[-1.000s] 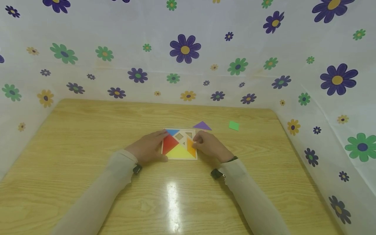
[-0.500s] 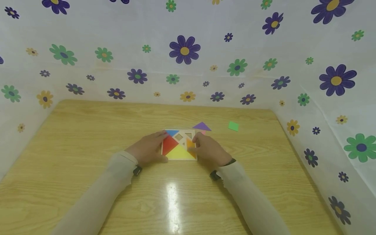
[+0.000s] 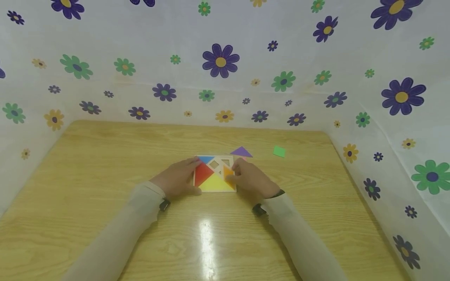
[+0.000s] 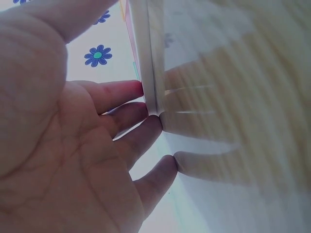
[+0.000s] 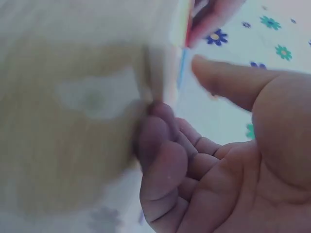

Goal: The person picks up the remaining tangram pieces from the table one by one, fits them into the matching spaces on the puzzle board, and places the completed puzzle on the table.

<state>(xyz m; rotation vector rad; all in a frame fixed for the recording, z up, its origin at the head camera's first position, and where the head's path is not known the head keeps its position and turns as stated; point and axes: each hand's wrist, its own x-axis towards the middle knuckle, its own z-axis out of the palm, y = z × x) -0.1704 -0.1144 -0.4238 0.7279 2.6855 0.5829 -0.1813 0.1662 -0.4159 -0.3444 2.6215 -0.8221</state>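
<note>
A square wooden tangram board point(image 3: 220, 160) lies on the table with red point(image 3: 201, 175), yellow point(image 3: 213, 184) and blue point(image 3: 205, 159) triangles seated in it. An orange parallelogram point(image 3: 227, 171) sits along its right side, partly under my right thumb. Bare recesses show near the top right. My left hand point(image 3: 175, 178) holds the board's left side, fingers at the far corner and thumb at the near one; in the left wrist view fingertips meet the board's edge point(image 4: 149, 63). My right hand point(image 3: 254, 178) has its fingers curled against the right edge, with the thumb over the orange parallelogram.
Behind the right hand lies a purple triangle point(image 3: 241, 152), with a pink piece point(image 3: 243, 159) mostly hidden below it. Farther right is a green square piece point(image 3: 279, 152). A flower-patterned white cloth point(image 3: 190, 74) rises behind and beside the wooden table point(image 3: 133, 238).
The right thumb has shifted onto the orange parallelogram, and the right hand has settled slightly lower. The left hand and the board stay essentially in place.
</note>
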